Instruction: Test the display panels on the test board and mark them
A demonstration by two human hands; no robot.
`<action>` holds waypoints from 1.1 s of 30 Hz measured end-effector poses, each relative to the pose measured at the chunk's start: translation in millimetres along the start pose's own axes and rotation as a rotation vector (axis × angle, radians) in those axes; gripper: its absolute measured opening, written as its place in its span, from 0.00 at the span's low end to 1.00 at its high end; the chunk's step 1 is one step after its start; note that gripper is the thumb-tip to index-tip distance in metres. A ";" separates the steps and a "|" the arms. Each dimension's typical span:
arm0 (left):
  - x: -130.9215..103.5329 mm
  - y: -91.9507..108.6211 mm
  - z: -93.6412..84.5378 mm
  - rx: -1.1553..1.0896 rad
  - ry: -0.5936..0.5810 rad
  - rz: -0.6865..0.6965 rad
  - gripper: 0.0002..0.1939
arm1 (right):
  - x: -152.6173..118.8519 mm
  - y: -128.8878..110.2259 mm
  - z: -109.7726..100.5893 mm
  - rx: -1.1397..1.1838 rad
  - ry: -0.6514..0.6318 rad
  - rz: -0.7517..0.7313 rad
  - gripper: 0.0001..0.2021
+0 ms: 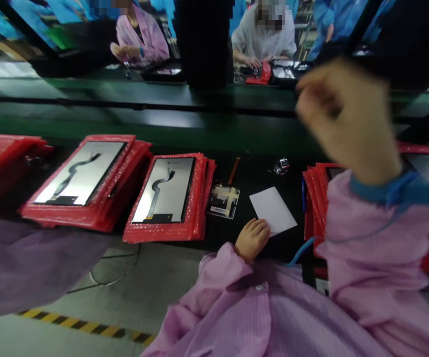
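Observation:
My left hand (252, 239) is at the near edge of the bench, its fingers curled together at the lower left corner of a flat white sheet (274, 210). Raised high on the right, my right hand (351, 119) is blurred by motion. Its thumb and fingers are pinched together; anything between them cannot be made out. A blue strap (381, 191) circles that wrist. Left of the sheet lies a small flat part with yellowish tape (224, 201), with a thin brown strip (234, 171) beyond it. A shiny metal object (281, 166) sits behind the sheet.
Display panels with ribbon cables (164, 191) (82, 171) lie on stacked red bubble bags (195, 198). More red bags (315, 198) stand at right beside a blue pen (303, 195). A green ledge (154, 124) runs behind. Co-workers sit opposite; a purple sleeve (31, 265) reaches in from the left.

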State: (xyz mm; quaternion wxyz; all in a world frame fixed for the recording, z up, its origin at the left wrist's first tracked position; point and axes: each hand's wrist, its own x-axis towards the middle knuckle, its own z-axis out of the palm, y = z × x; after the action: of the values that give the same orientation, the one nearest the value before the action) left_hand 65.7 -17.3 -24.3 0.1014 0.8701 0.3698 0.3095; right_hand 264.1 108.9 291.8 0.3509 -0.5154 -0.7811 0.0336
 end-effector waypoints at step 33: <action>37.0 -56.9 -76.8 0.608 -0.150 -0.817 0.56 | -119.7 67.0 176.5 -0.115 -0.566 0.634 0.21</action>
State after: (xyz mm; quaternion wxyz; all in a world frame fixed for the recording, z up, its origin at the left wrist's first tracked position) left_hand 5.3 44.9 30.3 -0.0174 0.6644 0.7448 0.0597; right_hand 240.2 95.5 69.9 0.0657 -0.7191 -0.6502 0.2363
